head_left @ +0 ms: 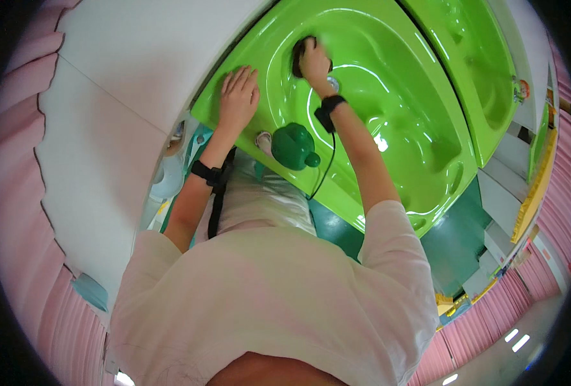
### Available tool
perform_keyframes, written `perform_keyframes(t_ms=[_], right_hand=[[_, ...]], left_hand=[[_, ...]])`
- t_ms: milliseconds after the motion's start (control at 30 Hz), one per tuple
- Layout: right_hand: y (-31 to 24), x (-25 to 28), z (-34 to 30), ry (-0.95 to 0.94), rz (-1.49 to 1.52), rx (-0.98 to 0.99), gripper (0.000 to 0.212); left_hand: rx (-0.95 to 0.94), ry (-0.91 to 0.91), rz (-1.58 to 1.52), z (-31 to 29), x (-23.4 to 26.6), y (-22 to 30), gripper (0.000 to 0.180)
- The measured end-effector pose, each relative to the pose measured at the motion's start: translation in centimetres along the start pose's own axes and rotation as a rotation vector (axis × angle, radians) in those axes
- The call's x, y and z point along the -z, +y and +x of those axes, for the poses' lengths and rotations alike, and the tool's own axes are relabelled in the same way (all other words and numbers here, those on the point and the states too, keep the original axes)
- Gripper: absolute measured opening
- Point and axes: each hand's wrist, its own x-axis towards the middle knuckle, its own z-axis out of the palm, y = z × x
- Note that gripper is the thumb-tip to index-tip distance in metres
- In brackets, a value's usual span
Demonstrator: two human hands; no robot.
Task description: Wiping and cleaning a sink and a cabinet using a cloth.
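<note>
My right hand (314, 64) reaches into a bright green tub (388, 148) and presses a dark brown cloth or sponge (297, 59) against its inner wall at the far end. The fingers are closed over it, so its exact kind is hard to make out. Below that hand a round metal drain (333, 83) shows in the tub floor. My left hand (239, 96) lies flat on the tub's left rim, fingers stretched out, with nothing in it. On the near rim, between my arms, stands a dark green plastic bottle or jug (293, 147) with a round knob.
A second green tub (478, 58) adjoins on the right, with a small tap fitting (521, 90) beside it. A white wall panel (118, 83) rises close on the left. Pink curtains (25, 193) hang around. A black cable (332, 161) trails from my right wrist.
</note>
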Motion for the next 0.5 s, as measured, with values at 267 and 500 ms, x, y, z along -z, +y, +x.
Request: perform_keyframes(t_ms=[267,500], right_hand=[[3.6,-2.1,1.4,0.116,0.718,-0.591,0.058],[0.7,1.7,-9.8,-0.689,1.24,-0.03,0.057]], left_hand=[[0.107,0.212,0.03,-5.5,0.1,2.6,0.048],[0.281,0.17,0.091,-8.8,-0.3,2.8,0.057]])
